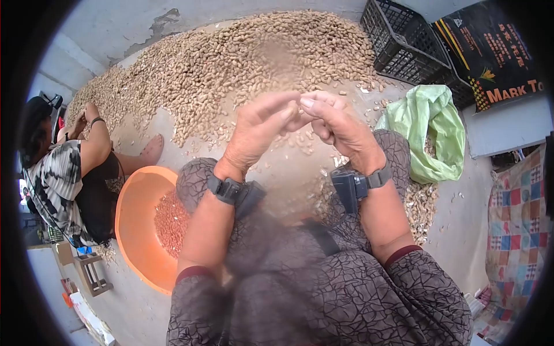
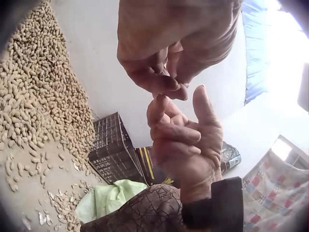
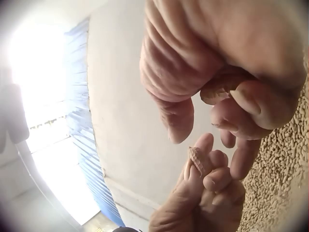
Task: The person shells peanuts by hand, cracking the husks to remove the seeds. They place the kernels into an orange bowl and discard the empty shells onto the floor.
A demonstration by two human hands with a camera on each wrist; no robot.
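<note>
Both hands are raised close together in front of the lap. In the right wrist view, the left hand [image 3: 205,200] pinches a peanut shell [image 3: 197,160] between thumb and finger. Above it, the right hand [image 3: 227,63] has its fingers curled round a peanut [image 3: 215,94], partly covered by them, while its thumb points down, apart from them. The head view shows the left hand [image 1: 259,130] and right hand [image 1: 343,124] with their fingertips nearly meeting. In the left wrist view, the right hand [image 2: 186,145] is below the left hand [image 2: 176,43], thumb upright.
A big peanut heap [image 1: 231,63] lies along the wall. An orange basin [image 1: 135,230] holds red kernels [image 1: 170,225]. Black crates [image 1: 404,52] and a green sack [image 1: 404,118] are at the right, near scattered shells [image 1: 421,210]. Another person [image 1: 72,173] sits at the left.
</note>
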